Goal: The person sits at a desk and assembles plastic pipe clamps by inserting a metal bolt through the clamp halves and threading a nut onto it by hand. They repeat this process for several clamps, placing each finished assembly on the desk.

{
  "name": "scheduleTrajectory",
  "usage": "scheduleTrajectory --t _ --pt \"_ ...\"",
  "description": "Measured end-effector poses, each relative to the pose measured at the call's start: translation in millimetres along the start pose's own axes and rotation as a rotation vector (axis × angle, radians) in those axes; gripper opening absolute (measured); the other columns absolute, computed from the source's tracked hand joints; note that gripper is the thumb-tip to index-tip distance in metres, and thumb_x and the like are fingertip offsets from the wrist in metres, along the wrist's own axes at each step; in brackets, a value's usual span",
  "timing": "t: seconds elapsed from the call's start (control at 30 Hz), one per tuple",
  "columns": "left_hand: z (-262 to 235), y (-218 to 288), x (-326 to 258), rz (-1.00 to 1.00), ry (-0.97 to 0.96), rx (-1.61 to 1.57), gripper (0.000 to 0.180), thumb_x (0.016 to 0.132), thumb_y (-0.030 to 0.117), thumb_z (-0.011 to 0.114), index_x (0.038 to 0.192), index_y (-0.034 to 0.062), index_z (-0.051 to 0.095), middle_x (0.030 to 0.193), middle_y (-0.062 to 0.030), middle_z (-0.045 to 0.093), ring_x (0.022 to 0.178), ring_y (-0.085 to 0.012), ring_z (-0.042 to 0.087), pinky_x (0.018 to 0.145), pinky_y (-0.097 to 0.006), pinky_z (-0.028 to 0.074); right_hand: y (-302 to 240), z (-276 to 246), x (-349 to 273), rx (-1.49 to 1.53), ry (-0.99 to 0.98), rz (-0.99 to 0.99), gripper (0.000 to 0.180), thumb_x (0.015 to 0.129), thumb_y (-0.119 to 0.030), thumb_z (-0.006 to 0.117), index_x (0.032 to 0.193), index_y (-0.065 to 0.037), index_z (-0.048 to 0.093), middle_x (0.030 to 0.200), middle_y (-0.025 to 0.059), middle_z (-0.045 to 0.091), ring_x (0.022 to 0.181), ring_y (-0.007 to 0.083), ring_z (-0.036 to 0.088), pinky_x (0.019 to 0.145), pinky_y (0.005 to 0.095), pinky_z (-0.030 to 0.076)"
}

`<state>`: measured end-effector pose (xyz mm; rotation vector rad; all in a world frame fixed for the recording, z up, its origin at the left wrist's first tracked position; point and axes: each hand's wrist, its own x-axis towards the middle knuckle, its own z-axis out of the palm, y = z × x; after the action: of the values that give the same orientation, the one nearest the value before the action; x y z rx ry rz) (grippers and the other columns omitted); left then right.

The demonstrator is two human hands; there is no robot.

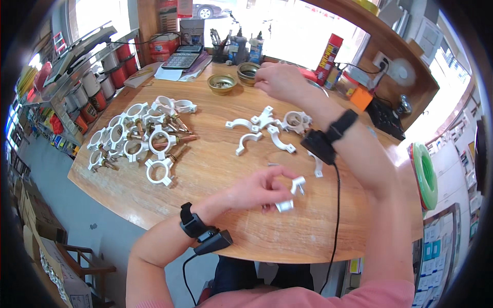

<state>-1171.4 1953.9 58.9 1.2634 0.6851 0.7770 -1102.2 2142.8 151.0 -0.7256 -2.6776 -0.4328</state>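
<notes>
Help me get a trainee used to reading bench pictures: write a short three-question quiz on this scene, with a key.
1. Which side holds the white half ring that has a screw in it: a) left, b) right, c) both?
2. True or false: the calculator lies farther back than the pile of white rings.
3. Fill in the blank: the right hand is beside the right-hand one of two small metal ____.

Key:
1. a, the left hand.
2. True.
3. bowls.
</notes>
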Motion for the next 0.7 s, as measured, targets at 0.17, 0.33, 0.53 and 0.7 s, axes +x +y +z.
scheduleTrajectory --t 0.17,0.33,0.53,0.7 --pt "-15.2 -6.7 -10.1 -0.036 -0.333 -0.042 0.039 0.082 0.007 0.055 0.118 0.0074 0.040 0.071 -0.0005 0.056 0.052 -0.0033 0.046 0.043 -0.017 0.036 -12.7 88.0 64.0 -0.034 -0.143 -0.070 0.020 0.077 -0.024 0.055 0.090 -0.010 0.059 0.092 0.0052 0.056 0.085 0.0245 0.057 0.069 0.0369 0.047" --pt "-20.1 -4.8 -4.6 -0.093 -0.387 -0.086 0.039 0.082 0.007 0.056 0.117 0.0061 0.040 0.070 0.0005 0.055 0.053 -0.0028 0.044 0.045 -0.017 0.036 -4.8 150.9 82.1 -0.019 -0.173 -0.072 0.015 0.076 -0.014 0.051 0.086 -0.005 0.058 0.091 0.0116 0.056 0.080 0.0267 0.059 0.065 0.0371 0.049" --pt "-23.0 -7.3 -5.6 -0.063 -0.352 -0.103 0.038 0.082 0.006 0.055 0.117 0.0056 0.040 0.069 0.0001 0.054 0.053 -0.0028 0.044 0.044 -0.017 0.036 -8.5 161.9 86.1 0.080 0.061 -0.078 0.013 0.077 -0.012 0.050 0.085 -0.004 0.055 0.088 0.0122 0.056 0.077 0.0277 0.060 0.063 0.0359 0.049" --pt "-26.3 -7.1 -4.2 -0.078 -0.343 -0.107 0.038 0.082 0.006 0.054 0.117 0.0055 0.040 0.069 0.0002 0.054 0.052 -0.0028 0.043 0.044 -0.017 0.036 4.0 163.3 87.5 0.033 0.075 -0.073 0.012 0.076 -0.008 0.049 0.087 -0.003 0.051 0.088 0.0116 0.054 0.078 0.0286 0.059 0.062 0.0368 0.049"
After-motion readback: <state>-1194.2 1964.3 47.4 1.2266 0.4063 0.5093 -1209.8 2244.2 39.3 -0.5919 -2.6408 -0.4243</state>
